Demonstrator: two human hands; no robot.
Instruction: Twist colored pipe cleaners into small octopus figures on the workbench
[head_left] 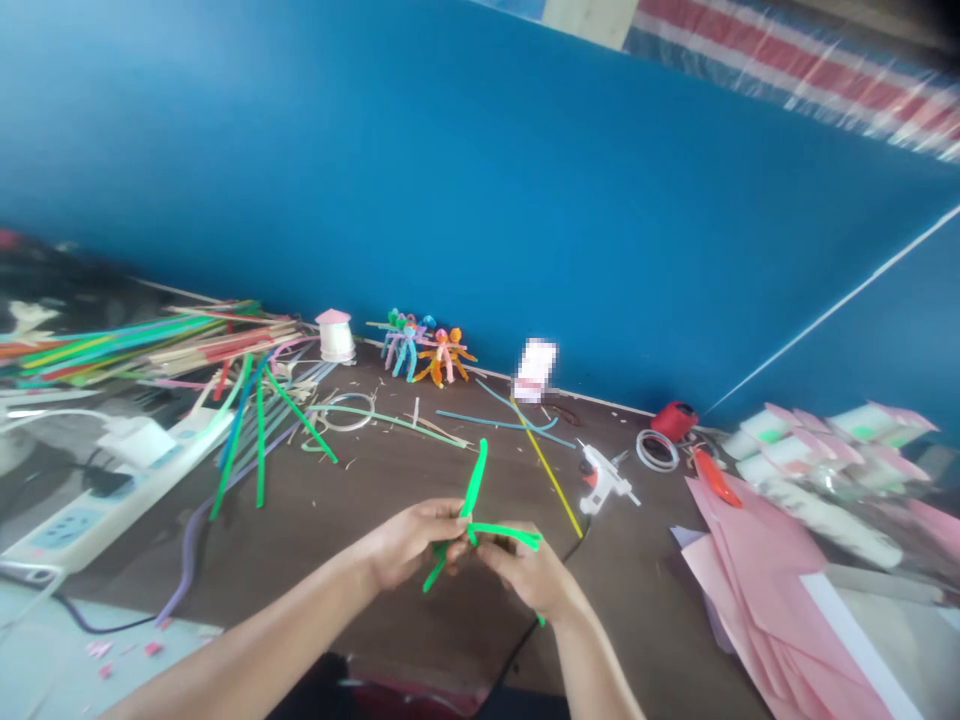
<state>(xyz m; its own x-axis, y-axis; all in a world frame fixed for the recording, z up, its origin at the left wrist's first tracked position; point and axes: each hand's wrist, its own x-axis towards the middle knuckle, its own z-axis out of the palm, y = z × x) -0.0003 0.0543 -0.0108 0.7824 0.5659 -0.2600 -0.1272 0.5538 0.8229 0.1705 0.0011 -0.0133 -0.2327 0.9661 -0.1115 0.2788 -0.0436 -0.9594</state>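
Over the front middle of the dark table, both of my hands meet on bright green pipe cleaners [474, 485]. My left hand [412, 540] pinches them where the strands cross, with one end sticking up and another pointing down to the left. From the right, my right hand [525, 570] is closed on the same crossing, and a green strand lies over its fingers. The fingertips partly hide the joint. Beyond the hands a yellow pipe cleaner [551, 475] lies near a white glue gun [606, 480].
Small pipe-cleaner figures [442, 355] stand by the blue wall beside a white cup [335, 337]. Many loose pipe cleaners [172, 340] and a power strip [82, 525] occupy the left. Pink sheets [757, 600], an orange cutter [716, 478] and wrapped rolls [832, 510] lie right.
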